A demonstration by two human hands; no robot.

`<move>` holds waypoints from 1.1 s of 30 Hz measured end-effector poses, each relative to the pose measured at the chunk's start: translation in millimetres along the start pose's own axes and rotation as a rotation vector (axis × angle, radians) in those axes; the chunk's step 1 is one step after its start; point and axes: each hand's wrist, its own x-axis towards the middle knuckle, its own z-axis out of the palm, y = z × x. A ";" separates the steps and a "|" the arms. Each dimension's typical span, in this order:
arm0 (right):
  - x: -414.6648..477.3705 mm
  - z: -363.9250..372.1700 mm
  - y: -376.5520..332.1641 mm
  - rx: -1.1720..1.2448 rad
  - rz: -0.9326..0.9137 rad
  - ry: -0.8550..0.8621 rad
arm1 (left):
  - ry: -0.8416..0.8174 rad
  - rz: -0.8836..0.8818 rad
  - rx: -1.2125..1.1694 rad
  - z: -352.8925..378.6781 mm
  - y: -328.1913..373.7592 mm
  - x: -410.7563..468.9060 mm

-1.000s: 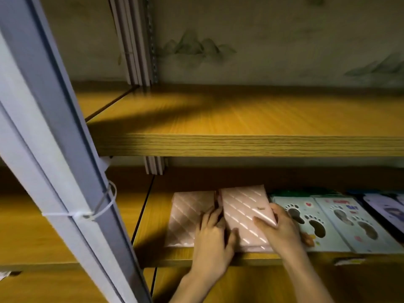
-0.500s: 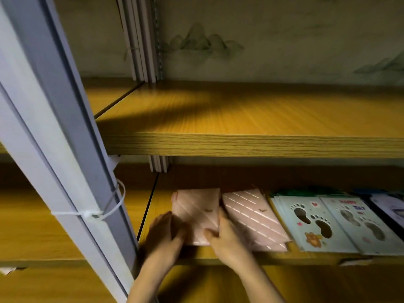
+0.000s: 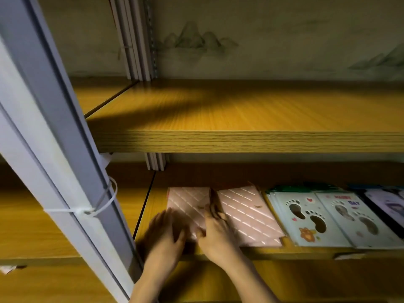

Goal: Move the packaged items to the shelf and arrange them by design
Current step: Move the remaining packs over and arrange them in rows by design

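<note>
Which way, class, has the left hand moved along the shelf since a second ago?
Yes. The left hand has moved left, off the right pink pack to the left pink pack, nearer the grey post.

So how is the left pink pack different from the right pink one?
Both hands, left hand and right hand, rest on the left pink pack; the right pink pack lies almost untouched. The left pack sits square to the shelf edge, the right one turned slightly. The left one's stripes look solid, the right one's dashed. Both are pink, lying flat, side by side.
</note>
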 end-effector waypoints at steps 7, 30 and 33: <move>-5.3 -39.4 47.4 0.052 0.060 0.243 | 0.094 0.324 -0.205 12.2 53.5 -13.5; -27.4 -61.6 78.4 0.116 0.271 0.121 | -0.180 0.142 -0.254 69.1 91.1 -2.8; -24.5 -59.7 76.1 0.127 0.266 0.115 | -0.177 0.143 -0.221 71.3 90.2 0.3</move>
